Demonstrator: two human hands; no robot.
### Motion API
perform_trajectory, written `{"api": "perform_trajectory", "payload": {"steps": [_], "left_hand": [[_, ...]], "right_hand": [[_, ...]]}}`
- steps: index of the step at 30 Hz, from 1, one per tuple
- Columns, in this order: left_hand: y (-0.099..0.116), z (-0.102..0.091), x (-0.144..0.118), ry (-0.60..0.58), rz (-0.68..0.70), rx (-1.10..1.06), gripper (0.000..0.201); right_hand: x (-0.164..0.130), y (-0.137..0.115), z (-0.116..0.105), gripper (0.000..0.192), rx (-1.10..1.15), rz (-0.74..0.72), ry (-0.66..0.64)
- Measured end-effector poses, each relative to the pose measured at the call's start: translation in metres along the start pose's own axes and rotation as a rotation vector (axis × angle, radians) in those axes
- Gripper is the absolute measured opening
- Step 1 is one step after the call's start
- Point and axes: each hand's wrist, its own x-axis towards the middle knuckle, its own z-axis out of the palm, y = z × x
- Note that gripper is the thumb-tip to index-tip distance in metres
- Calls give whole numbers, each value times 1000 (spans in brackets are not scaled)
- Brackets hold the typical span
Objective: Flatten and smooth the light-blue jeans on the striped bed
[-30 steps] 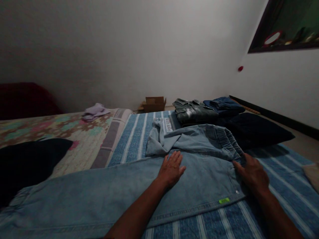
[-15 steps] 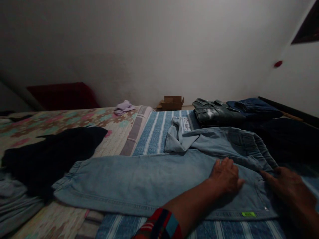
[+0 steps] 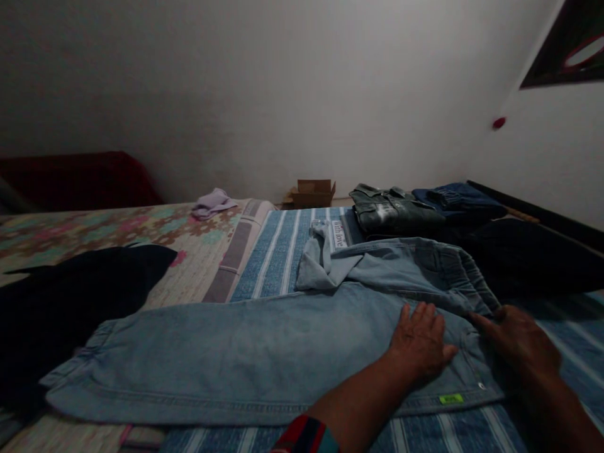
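Both hands rest on one pair of light blue jeans (image 3: 264, 346) spread flat across a blue striped blanket (image 3: 283, 251). The left hand (image 3: 419, 343) lies palm down with fingers spread on the seat of the jeans, gripping nothing. The right hand (image 3: 516, 340) sits just beside it at the waistband edge; its fingers point toward the elastic band, and the dim light leaves it unclear whether they pinch the cloth or only press on it. The two hands are close together but not touching. The legs of the jeans run away to the left from the hands, and the hem reaches the flowered bedspread (image 3: 94, 226). A small green tag (image 3: 451, 399) shows on the denim near the left wrist.

Beyond the hands lie two folded garments side by side: a grey denim piece (image 3: 391, 211) and a dark blue one (image 3: 455, 196). One dark pillow (image 3: 533, 258) sits to the right of the jeans. One black cloth (image 3: 70, 296) lies on the left, cut off by the frame edge. One lilac cloth (image 3: 212, 202) and one cardboard box (image 3: 314, 192) sit far back, small and hard to make out. The right forearm is cut off at the lower corner.
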Motion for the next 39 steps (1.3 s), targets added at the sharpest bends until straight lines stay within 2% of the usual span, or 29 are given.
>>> {"api": "perform_trajectory", "payload": {"steps": [4,10,14,18,27,32,39], "left_hand": [[0,-2,0,-20,-10,-37,68],[0,-7,-1,-99,-23,-101,75],[-1,-5,-1,-85,-21,-117,75],[-3,-4,0,-76,-16,-116,73],[-3,-4,1,-79,-23,-119,71],[-2,-4,1,-84,-25,-131,72],[-2,-4,0,-84,-16,-106,72]], "right_hand": [[2,-1,-2,47,2,-9,-20],[2,0,-1,51,3,-57,35],[5,-1,-2,42,14,-37,6],[8,-2,-2,36,13,-48,32],[6,-3,1,30,-162,-184,131],[5,-4,-3,29,-187,-165,132],[5,0,4,28,-167,-154,135]]}}
